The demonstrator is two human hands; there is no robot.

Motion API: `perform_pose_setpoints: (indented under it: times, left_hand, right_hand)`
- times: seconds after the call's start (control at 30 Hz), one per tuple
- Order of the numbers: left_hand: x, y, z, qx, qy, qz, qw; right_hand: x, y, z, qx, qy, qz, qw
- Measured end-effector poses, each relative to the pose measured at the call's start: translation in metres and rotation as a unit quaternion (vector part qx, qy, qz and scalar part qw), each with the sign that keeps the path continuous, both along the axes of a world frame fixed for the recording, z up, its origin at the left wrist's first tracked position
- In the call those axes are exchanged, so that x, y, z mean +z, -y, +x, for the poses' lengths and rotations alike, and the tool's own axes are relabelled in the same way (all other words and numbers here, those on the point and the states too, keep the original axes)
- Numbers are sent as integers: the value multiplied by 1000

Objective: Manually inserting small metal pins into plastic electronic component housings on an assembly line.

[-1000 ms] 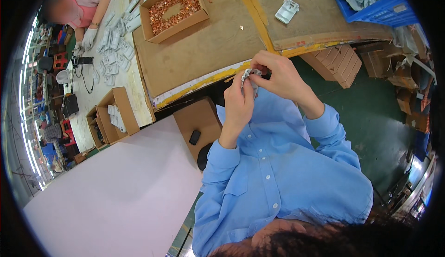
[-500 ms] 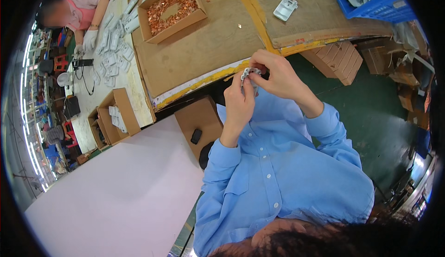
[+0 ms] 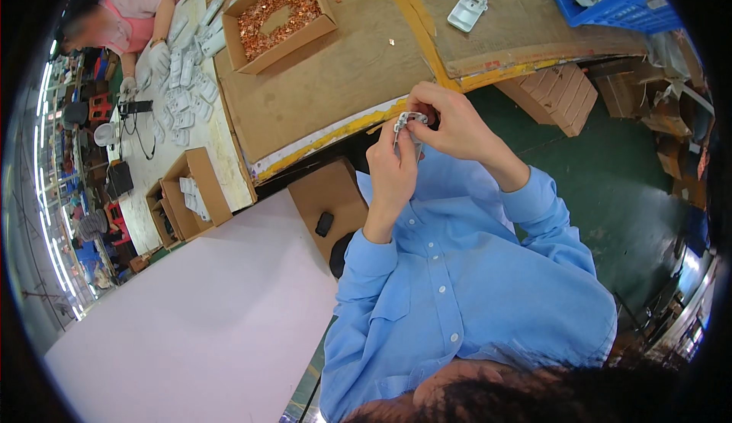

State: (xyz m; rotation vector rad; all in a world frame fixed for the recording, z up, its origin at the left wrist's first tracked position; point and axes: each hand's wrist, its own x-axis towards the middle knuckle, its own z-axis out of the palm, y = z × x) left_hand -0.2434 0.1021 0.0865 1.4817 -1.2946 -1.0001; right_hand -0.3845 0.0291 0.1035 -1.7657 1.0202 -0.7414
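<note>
Both hands meet just off the near edge of the cardboard-covered table (image 3: pixel 328 103). Between them is a small white plastic housing (image 3: pixel 412 117) with an open, detailed inside. My left hand (image 3: pixel 390 170) grips its left side with thumb and fingers. My right hand (image 3: pixel 456 124) is closed at its top right, fingertips pressed on the part; any tiny piece pinched there is hidden. A similar white plastic housing (image 3: pixel 467 11) lies alone on the table beyond my right hand. An open cardboard box (image 3: pixel 324 28) of small copper-coloured metal pieces (image 3: pixel 263 30) stands farther left.
At the far left, a co-worker with gloved hands (image 3: pixel 159 57) leans over a table strewn with white plastic parts (image 3: pixel 183 95). Small cardboard boxes (image 3: pixel 206 183) stand at that table's near end. A blue crate (image 3: pixel 625 11) of pale parts sits at the far right. Cartons (image 3: pixel 557 99) lie below.
My hands stay on the white housing, with only slight finger shifts. The co-worker's gloved hand has moved a little toward the pile of white parts.
</note>
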Motion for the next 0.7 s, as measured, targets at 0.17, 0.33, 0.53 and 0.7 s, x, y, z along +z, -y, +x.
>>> perform_pose_setpoints:
  times: [0.17,0.33,0.53,0.7]
  left_hand:
    - [-4,2,0,20,-30,7,999]
    - [-12,2,7,6,-30,21,999]
    - [-5,2,5,1,-33,30,999]
    - [-5,1,4,1,-52,46,998]
  right_hand:
    - [3,0,0,0,-15,-7,1000]
    - [2,2,-3,12,-30,-17,999]
    - [4,3,-4,20,-31,-13,999]
    - [4,4,-4,28,-22,-10,999]
